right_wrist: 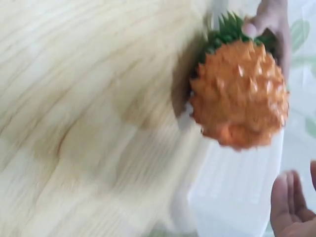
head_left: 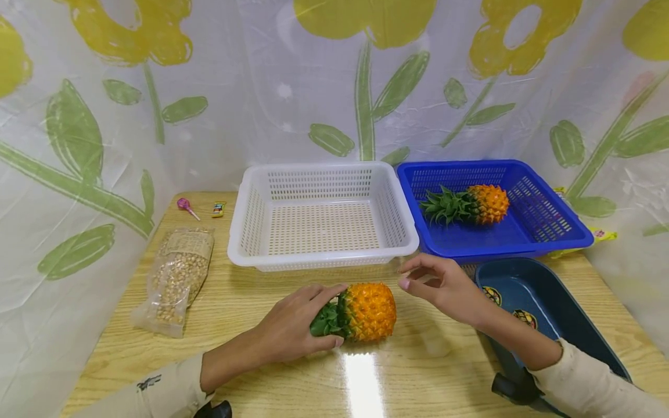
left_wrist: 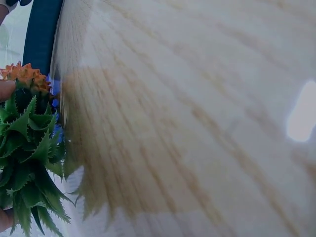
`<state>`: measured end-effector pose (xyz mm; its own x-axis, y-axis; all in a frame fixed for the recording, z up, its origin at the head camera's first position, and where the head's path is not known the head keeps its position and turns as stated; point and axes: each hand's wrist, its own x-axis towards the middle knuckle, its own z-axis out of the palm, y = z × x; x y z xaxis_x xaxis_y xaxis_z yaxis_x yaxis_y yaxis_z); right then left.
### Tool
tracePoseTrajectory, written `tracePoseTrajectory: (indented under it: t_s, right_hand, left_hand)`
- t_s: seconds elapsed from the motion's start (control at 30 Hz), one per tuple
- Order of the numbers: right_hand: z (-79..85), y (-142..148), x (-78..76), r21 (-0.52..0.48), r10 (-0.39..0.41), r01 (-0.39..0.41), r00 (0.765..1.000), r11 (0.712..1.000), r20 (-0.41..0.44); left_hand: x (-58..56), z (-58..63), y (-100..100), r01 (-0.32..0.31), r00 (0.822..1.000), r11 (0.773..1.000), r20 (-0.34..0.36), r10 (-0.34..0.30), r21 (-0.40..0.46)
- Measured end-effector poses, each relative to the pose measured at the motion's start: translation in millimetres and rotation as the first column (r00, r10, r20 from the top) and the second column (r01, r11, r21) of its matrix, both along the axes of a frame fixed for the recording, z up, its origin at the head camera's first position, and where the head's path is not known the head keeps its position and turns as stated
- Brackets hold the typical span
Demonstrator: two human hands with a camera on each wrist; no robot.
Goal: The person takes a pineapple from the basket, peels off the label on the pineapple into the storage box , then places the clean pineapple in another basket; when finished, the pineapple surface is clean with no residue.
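A toy-like orange pineapple (head_left: pixel 371 312) with a green crown lies on its side just above or on the table; I cannot tell whether it touches. My left hand (head_left: pixel 292 325) grips it by the leafy crown, thumb on the near side and fingers over the far side. In the left wrist view, green leaves (left_wrist: pixel 32 148) fill the left edge. My right hand (head_left: pixel 441 290) hovers to the right of the fruit, fingers loosely bent and holding nothing. The right wrist view shows the fruit's spiky orange body (right_wrist: pixel 239 94) apart from the right fingers (right_wrist: pixel 281 200).
Behind stands a white basket (head_left: pixel 321 255). Beside it, a blue basket (head_left: pixel 528 220) holds another pineapple (head_left: pixel 488 204). A dark teal tray (head_left: pixel 569 319) with round black-and-yellow pieces sits under the right forearm. At left lie a bag of kernels (head_left: pixel 183 261), a lollipop (head_left: pixel 184 204) and a small wrapped candy (head_left: pixel 218 209).
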<state>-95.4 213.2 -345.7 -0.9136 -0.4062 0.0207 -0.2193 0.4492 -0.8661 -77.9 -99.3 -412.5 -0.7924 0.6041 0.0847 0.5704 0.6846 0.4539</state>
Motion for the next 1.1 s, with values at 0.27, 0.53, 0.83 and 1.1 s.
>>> tracePoseTrajectory:
  t_s: [0.27,0.53,0.83,1.1]
  right_hand:
    - [-13.7,-22.3,-0.4,-0.027,-0.001,0.002,1.0,1.0,0.03]
    - [-23.0,-35.3,-0.7,0.012,0.032,-0.033,0.996,0.999,0.085]
    - [-30.6,-41.3,-2.1,0.098,0.096,-0.112,0.983,0.989,0.159]
    - [-38.6,-49.9,-0.6,0.138,0.159,-0.183,0.972,0.973,0.173]
  left_hand:
    - [-0.4,2.2,-0.6,-0.005,1.0,1.0,0.018,0.005,0.004]
    - [-0.8,3.2,-0.8,-0.006,1.0,1.0,0.026,0.005,0.009]
    - [-0.5,2.6,-0.1,-0.013,1.0,1.0,0.018,0.013,-0.004]
    - [0.1,2.3,0.1,-0.013,1.0,1.0,0.007,0.013,0.008]
